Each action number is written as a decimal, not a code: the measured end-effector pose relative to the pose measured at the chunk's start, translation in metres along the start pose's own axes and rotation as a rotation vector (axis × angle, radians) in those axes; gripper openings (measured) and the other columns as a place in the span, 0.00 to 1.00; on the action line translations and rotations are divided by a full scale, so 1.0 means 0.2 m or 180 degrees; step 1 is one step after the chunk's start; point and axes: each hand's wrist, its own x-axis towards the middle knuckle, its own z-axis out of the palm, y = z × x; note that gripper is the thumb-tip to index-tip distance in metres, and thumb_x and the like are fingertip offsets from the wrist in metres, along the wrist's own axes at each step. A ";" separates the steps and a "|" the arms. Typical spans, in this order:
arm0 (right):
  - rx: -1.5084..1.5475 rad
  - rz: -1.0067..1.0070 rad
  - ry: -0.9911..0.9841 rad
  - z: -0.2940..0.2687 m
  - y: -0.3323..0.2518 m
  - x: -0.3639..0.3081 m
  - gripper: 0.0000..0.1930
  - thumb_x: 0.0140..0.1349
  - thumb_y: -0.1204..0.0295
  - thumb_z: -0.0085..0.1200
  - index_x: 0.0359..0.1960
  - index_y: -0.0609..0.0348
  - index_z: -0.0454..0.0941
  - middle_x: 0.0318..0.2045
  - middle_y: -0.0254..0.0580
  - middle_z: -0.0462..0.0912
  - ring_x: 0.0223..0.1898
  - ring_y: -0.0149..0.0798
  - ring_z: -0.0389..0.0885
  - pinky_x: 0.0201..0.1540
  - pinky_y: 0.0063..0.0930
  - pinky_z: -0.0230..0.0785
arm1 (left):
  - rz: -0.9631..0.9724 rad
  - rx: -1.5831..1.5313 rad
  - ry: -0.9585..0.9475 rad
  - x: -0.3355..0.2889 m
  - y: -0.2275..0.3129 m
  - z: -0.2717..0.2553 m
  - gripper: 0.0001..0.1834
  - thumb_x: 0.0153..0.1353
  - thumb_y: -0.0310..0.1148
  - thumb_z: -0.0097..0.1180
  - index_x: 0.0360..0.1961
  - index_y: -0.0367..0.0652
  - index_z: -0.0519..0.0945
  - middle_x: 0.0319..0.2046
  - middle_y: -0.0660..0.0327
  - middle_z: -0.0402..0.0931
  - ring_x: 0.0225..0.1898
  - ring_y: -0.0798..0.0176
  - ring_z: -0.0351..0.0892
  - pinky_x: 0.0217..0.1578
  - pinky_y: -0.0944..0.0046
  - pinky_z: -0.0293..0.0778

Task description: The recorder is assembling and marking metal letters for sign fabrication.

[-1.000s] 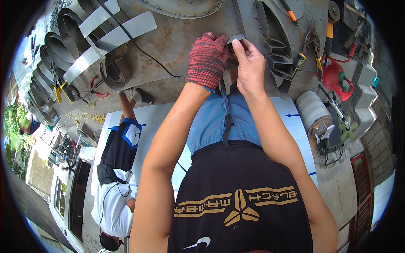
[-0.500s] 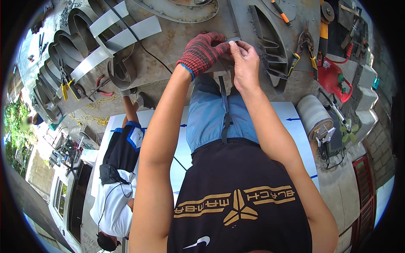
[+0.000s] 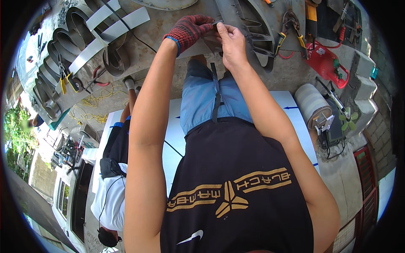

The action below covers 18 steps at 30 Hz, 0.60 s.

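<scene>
My left hand (image 3: 190, 31), in a red and black knit glove with a blue cuff, is closed at the bench edge. Its fingertips pinch a small thin strip of grey metal (image 3: 217, 22). Closed on the same strip from the other side is my bare right hand (image 3: 233, 44), thumb on top; the fingers beneath are partly hidden. Just right of my hands lies a curved sheet-metal form (image 3: 256, 31) with inner ribs. Farther right are metal snips (image 3: 291, 23) with yellow and black handles.
Bent metal strips (image 3: 76, 25) stand along the bench (image 3: 147, 33) on the left, near yellow-handled pliers (image 3: 64, 80) and red-handled pliers (image 3: 99, 78). A black cable (image 3: 134, 33) crosses the bench. A red container (image 3: 322, 63) and a drum (image 3: 310, 105) stand right. Another person (image 3: 109, 202) is at left.
The whole view has shifted, so the bench and its pieces sit higher and farther left. Both hands stay together on the metal strip, at nearly the same spot by the curved form.
</scene>
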 end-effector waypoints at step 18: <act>-0.0874 0.0176 -0.0587 -0.46 -0.27 -0.37 0.12 0.75 0.68 0.54 0.49 0.65 0.77 0.45 0.44 0.86 0.41 0.32 0.84 0.47 0.27 0.76 | -0.0048 0.0454 -0.0224 0.08 -0.04 -0.06 0.21 0.69 0.43 0.63 0.61 0.52 0.84 0.53 0.66 0.85 0.57 0.69 0.77 0.61 0.65 0.69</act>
